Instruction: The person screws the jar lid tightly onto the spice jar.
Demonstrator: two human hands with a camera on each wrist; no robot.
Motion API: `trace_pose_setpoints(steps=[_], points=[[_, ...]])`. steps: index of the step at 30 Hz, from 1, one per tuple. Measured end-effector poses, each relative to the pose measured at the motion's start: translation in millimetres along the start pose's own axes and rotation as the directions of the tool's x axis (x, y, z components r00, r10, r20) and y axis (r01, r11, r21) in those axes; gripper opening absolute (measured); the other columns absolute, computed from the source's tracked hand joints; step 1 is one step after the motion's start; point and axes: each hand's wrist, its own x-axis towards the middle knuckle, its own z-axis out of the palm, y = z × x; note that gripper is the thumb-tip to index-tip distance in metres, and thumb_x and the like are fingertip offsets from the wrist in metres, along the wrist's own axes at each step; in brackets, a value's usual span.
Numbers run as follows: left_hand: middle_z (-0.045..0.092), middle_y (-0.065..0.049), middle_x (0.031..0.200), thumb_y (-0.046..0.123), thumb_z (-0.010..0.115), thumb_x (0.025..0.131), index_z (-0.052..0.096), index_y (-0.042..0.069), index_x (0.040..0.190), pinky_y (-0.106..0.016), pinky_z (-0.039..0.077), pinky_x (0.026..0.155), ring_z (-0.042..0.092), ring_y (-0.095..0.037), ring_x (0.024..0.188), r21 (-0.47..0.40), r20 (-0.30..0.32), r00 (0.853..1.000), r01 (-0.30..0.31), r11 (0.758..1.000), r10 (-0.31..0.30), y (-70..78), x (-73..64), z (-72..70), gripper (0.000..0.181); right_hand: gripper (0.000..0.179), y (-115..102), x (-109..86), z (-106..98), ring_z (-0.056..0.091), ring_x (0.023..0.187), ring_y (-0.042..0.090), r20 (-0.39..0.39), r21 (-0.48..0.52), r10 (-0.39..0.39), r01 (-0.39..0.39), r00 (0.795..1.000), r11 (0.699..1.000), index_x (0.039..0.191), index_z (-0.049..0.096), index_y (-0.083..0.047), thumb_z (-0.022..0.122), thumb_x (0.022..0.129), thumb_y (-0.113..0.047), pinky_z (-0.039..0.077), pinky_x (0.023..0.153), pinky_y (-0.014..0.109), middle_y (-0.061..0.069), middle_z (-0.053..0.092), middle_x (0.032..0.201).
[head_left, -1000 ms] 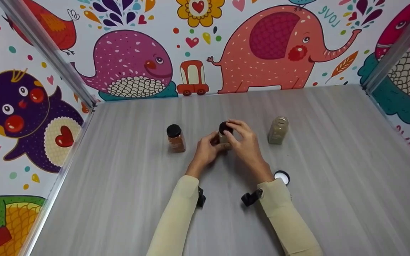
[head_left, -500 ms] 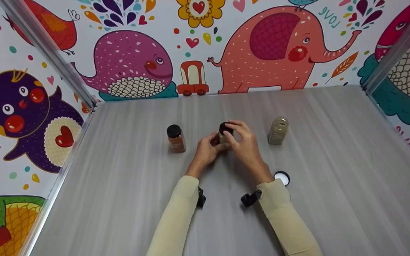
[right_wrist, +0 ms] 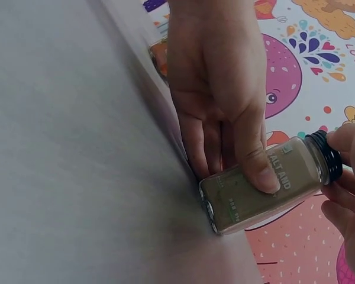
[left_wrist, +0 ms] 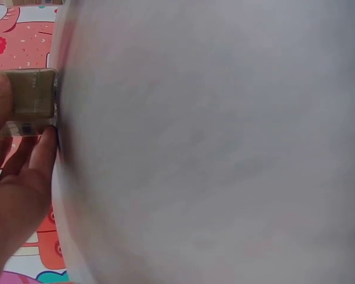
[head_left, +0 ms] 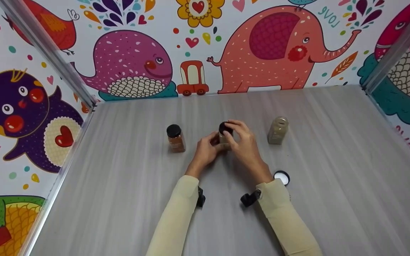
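A square glass spice jar of grey-brown powder, its label partly reading "SALT AND", stands upright mid-table. Its black ribbed cap is on the neck. My left hand grips the jar low on its body, thumb across the near face, as the right wrist view shows. From above, my right hand pinches the cap between thumb and fingers. In the left wrist view only the jar's lower part and the left hand show.
To the left stands a black-capped jar of reddish-brown spice. An uncapped jar of greenish powder is at the right. A black cap with white inside lies by the right wrist. Cartoon-printed walls border the table.
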Motion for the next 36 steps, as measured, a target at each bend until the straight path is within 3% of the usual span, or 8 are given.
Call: trace_pose_setpoints(steps=[10,19,26,36], points=[[0.066,-0.009,0.134,0.033,0.074,0.092,0.059,0.013,0.141,-0.04,0.05,0.104,0.064,-0.022,0.122,-0.001,0.023,0.999,0.031,1.0,-0.031,1.1,-1.4,-1.4,0.055,0.03,-1.1,0.3,0.7,0.059,0.127,0.031,-0.004,0.025,0.008,-0.008,1.0,1.0,0.126,0.068,-0.002,0.064,0.099,-0.013,0.047,0.108,0.048,0.018,0.062,0.135],[0.06,-0.012,0.142,0.032,0.072,0.093,0.05,0.008,0.147,-0.039,0.047,0.109,0.059,-0.024,0.13,0.016,0.025,0.998,0.064,0.998,-0.064,2.5,-1.0,-0.9,0.063,0.029,-1.1,0.2,0.9,0.062,0.122,0.031,-0.006,-0.02,-0.001,0.001,1.0,1.0,0.124,0.068,0.0,0.066,0.098,-0.014,0.049,0.104,0.047,0.018,0.063,0.131],[0.061,-0.012,0.141,0.031,0.073,0.092,0.054,0.009,0.144,-0.039,0.048,0.108,0.06,-0.023,0.129,-0.018,0.029,0.999,0.042,0.999,-0.042,2.7,-0.7,0.5,0.061,0.031,-1.9,0.3,-1.6,0.06,0.127,0.031,-0.013,0.011,0.02,-0.02,1.0,1.0,0.126,0.067,0.0,0.064,0.099,-0.014,0.046,0.108,0.049,0.018,0.062,0.134],[0.065,-0.011,0.135,0.032,0.074,0.091,0.056,0.009,0.143,-0.041,0.05,0.105,0.063,-0.022,0.124,-0.004,0.016,0.999,0.033,0.999,-0.033,0.7,-0.6,0.5,0.06,0.03,0.0,-0.2,-0.2,0.061,0.124,0.03,0.004,-0.014,-0.005,0.005,1.0,1.0,0.125,0.067,0.0,0.064,0.099,-0.015,0.048,0.106,0.047,0.018,0.063,0.132]])
